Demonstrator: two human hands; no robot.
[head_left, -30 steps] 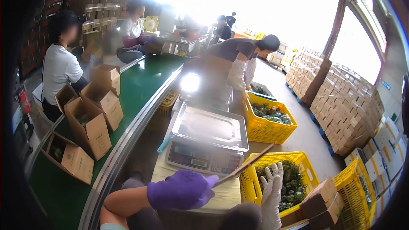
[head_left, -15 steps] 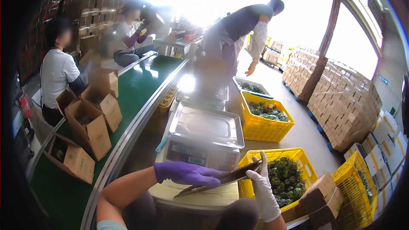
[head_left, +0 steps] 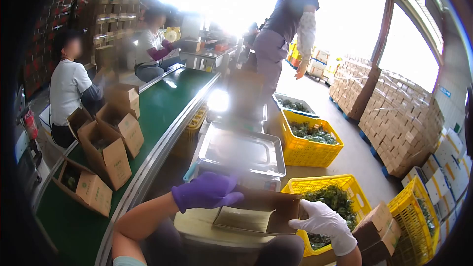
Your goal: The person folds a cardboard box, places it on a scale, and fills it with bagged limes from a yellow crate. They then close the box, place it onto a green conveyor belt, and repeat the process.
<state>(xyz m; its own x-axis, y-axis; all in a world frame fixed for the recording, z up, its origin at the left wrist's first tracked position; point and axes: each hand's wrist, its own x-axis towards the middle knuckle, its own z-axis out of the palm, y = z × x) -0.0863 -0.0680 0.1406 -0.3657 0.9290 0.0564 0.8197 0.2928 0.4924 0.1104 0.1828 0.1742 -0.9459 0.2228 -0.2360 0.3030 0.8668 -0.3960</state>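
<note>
My left hand (head_left: 206, 191), in a purple glove, grips the left top edge of a brown cardboard box (head_left: 258, 212). My right hand (head_left: 323, 222), in a white glove, holds the box's right side. The box is partly unfolded and lies open on the table (head_left: 197, 221) in front of me. Just behind it stands a weighing scale (head_left: 241, 155) with a steel tray. A yellow crate (head_left: 340, 187) full of dark green produce sits to the right of the box.
A green conveyor belt (head_left: 152, 113) carries open cardboard boxes (head_left: 106, 148) on the left, where two people sit. Another person (head_left: 286, 24) stands ahead beside more yellow crates (head_left: 308, 140). Stacked cartons (head_left: 399, 118) fill the right side.
The flat cardboard held edge-on between my hands has been opened into a box shape and lowered onto the table. The person ahead has straightened up from the crates.
</note>
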